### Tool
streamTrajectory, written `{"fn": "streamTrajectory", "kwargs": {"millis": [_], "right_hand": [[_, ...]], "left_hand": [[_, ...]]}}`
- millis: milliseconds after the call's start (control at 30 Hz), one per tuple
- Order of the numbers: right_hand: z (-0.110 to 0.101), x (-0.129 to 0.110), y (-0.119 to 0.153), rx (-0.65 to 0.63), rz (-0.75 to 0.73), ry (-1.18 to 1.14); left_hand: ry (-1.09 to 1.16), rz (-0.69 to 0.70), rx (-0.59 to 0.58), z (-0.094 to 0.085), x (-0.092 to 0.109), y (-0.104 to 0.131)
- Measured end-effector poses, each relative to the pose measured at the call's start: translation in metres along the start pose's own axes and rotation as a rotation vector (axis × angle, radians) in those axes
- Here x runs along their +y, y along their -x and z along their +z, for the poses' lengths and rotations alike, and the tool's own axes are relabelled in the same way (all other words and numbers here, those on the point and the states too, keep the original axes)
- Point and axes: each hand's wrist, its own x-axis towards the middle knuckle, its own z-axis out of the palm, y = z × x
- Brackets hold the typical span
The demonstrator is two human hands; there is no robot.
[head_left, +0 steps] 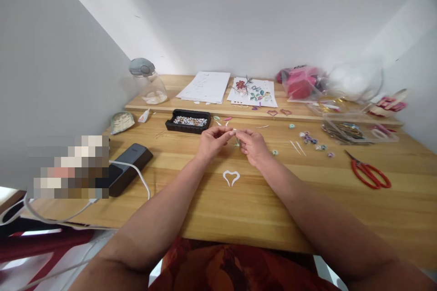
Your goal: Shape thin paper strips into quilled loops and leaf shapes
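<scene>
Over the middle of the desk, my left hand [214,142] and my right hand [251,144] meet fingertip to fingertip. Both are closed in a pinch. A tiny whitish piece shows between the fingertips, too small to name. A thin pale green strand [237,142] hangs beside my right fingers. Nearer to me lies a white heart-shaped outline [231,177], its point open. Just behind my hands are small leaf-shaped pieces [227,119], pink, green and white. A black tray [188,128] of silvery and gold beads sits behind my left hand.
Red-handled scissors [370,176], two white strips [297,148] and several small coloured thread spools [309,138] lie to the right. Clear plastic boxes [362,134] stand behind. At left are a dark device [131,168] with a white cable, and a bottle [148,82]. Papers [205,86] lie on the raised shelf.
</scene>
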Motion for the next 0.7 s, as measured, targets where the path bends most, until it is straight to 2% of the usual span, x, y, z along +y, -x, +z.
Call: {"fn": "streamTrajectory", "kwargs": {"millis": [200, 367, 533, 700], "right_hand": [[-0.0037, 0.0023, -0.0027, -0.052, -0.004, 0.009], [-0.0071, 0.0052, -0.0065, -0.033, -0.098, 0.075], [-0.0066, 0.0027, -0.0049, -0.076, -0.069, 0.053], [-0.0057, 0.0032, -0.0045, -0.06, -0.064, 0.047]], "left_hand": [[-0.012, 0.019, -0.009, -0.0013, -0.0031, -0.0027], [-0.023, 0.028, -0.019, -0.0021, -0.0036, -0.0035], [-0.007, 0.005, 0.006, -0.0005, -0.0009, -0.0024], [0.003, -0.015, -0.004, -0.0006, -0.0019, -0.004]]}}
